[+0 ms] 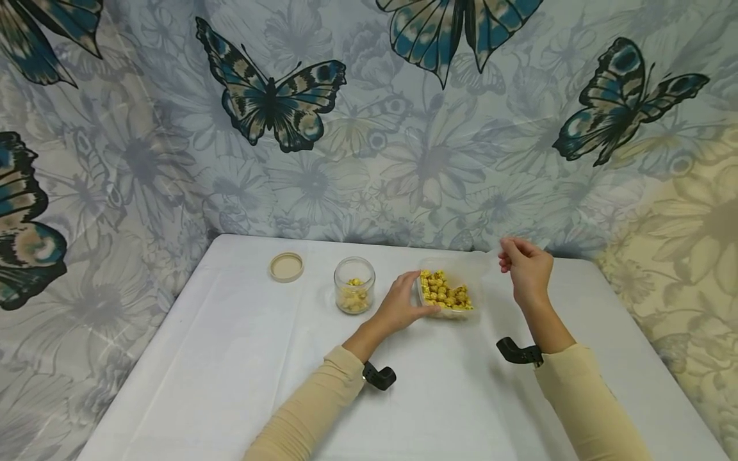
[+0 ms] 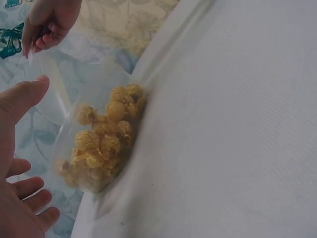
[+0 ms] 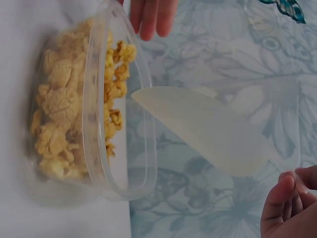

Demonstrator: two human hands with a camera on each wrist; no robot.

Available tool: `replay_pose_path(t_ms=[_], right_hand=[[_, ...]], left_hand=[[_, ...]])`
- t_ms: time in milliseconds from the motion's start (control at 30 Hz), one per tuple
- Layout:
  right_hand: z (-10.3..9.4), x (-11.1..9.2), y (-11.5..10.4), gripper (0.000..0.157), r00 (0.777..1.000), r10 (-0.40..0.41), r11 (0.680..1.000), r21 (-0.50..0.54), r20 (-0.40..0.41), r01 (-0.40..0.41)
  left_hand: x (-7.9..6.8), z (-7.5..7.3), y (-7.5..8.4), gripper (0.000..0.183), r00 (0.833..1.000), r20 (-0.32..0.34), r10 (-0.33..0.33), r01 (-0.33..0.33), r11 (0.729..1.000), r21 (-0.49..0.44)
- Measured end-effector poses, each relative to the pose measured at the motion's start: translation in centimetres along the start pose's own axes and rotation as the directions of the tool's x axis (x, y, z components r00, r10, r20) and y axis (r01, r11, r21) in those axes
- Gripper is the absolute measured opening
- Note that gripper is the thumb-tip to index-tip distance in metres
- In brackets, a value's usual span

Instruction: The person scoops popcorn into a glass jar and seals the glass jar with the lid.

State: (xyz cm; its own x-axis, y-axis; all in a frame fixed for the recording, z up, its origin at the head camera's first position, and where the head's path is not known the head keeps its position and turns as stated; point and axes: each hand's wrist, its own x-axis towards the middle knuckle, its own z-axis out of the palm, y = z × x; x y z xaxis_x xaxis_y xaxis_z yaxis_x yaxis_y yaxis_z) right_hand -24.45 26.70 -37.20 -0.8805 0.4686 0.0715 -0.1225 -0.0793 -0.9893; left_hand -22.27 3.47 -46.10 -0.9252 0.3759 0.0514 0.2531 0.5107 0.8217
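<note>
A clear plastic container (image 3: 94, 124) of yellow popcorn (image 1: 444, 293) stands on the white table. My left hand (image 1: 400, 306) is at its left side, thumb and fingers spread beside the wall; the left wrist view shows these fingers relaxed and apart. To the right and above the container, my right hand (image 1: 530, 269) pinches the handle of a translucent plastic scoop (image 3: 203, 131). Its pointed blade slants toward the container rim and carries no popcorn. Left of the container is a glass jar (image 1: 340, 291), lidless, partly filled with paler popcorn (image 1: 353, 298).
A round beige-rimmed lid (image 1: 286, 267) lies left of the jar. The white cloth-covered table (image 1: 230, 371) reaches back to a butterfly-printed fabric wall (image 1: 432, 160). Black cameras (image 1: 519, 352) are strapped to both wrists.
</note>
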Motion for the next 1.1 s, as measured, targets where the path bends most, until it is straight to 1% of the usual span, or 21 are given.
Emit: replay_pose_path(t_ms=[100, 167, 233, 300, 367, 433, 533, 600, 667, 767, 900, 1000, 1100], right_hand=[[-0.2, 0.2, 0.2, 0.008, 1.0, -0.028, 0.997, -0.066, 0.013, 0.029], [-0.4, 0.2, 0.3, 0.007, 0.998, -0.06, 0.991, -0.121, 0.026, 0.063], [-0.4, 0.1, 0.3, 0.007, 0.994, -0.103, 0.977, -0.182, 0.043, 0.109], [-0.5, 0.0, 0.2, 0.011, 0.987, -0.148, 0.953, -0.257, 0.062, 0.159], [-0.6, -0.1, 0.2, 0.018, 0.975, -0.205, 0.91, -0.348, 0.089, 0.224], [-0.7, -0.3, 0.3, 0.024, 0.957, -0.264, 0.856, -0.429, 0.119, 0.29], [-0.7, -0.4, 0.5, 0.024, 0.92, -0.357, 0.765, -0.515, 0.159, 0.386], [-0.7, -0.5, 0.7, 0.022, 0.894, -0.409, 0.713, -0.548, 0.181, 0.437], [-0.6, -0.6, 0.8, 0.019, 0.867, -0.454, 0.67, -0.564, 0.203, 0.483], [-0.5, -0.7, 1.2, 0.016, 0.831, -0.493, 0.599, -0.591, 0.259, 0.54], [-0.3, -0.7, 1.6, 0.014, 0.788, -0.52, 0.523, -0.606, 0.331, 0.6], [0.0, -0.7, 1.7, 0.012, 0.749, -0.546, 0.468, -0.605, 0.374, 0.644], [0.5, -0.7, 1.6, 0.011, 0.716, -0.541, 0.41, -0.605, 0.441, 0.683]], left_hand=[[0.1, 0.3, -0.4, 0.089, 1.0, 0.001, -0.003, 0.003, 1.0, 0.0], [0.2, 0.5, -0.6, 0.088, 1.0, 0.0, -0.006, 0.006, 1.0, 0.0], [0.2, 0.7, -0.8, 0.087, 1.0, -0.003, -0.004, 0.004, 1.0, 0.001], [0.3, 0.8, -0.9, 0.086, 1.0, -0.003, -0.001, 0.001, 1.0, 0.007], [0.4, 0.9, -1.0, 0.086, 1.0, -0.001, 0.0, 0.0, 1.0, 0.011], [0.4, 1.0, -1.1, 0.086, 1.0, 0.002, 0.0, 0.0, 1.0, 0.011], [0.5, 1.2, -1.2, 0.086, 1.0, 0.002, 0.0, 0.0, 1.0, 0.012], [0.5, 1.3, -1.2, 0.086, 1.0, 0.0, 0.001, -0.001, 1.0, 0.017], [0.5, 1.3, -1.2, 0.086, 1.0, 0.0, 0.004, -0.004, 1.0, 0.022], [0.5, 1.3, -1.2, 0.086, 1.0, 0.004, 0.012, -0.013, 0.999, 0.048], [0.4, 1.2, -1.1, 0.086, 1.0, 0.013, 0.016, -0.017, 0.996, 0.088], [0.4, 1.1, -1.0, 0.086, 1.0, 0.018, 0.012, -0.014, 0.995, 0.1], [0.5, 1.1, -0.9, 0.086, 1.0, 0.019, 0.009, -0.011, 0.994, 0.109]])
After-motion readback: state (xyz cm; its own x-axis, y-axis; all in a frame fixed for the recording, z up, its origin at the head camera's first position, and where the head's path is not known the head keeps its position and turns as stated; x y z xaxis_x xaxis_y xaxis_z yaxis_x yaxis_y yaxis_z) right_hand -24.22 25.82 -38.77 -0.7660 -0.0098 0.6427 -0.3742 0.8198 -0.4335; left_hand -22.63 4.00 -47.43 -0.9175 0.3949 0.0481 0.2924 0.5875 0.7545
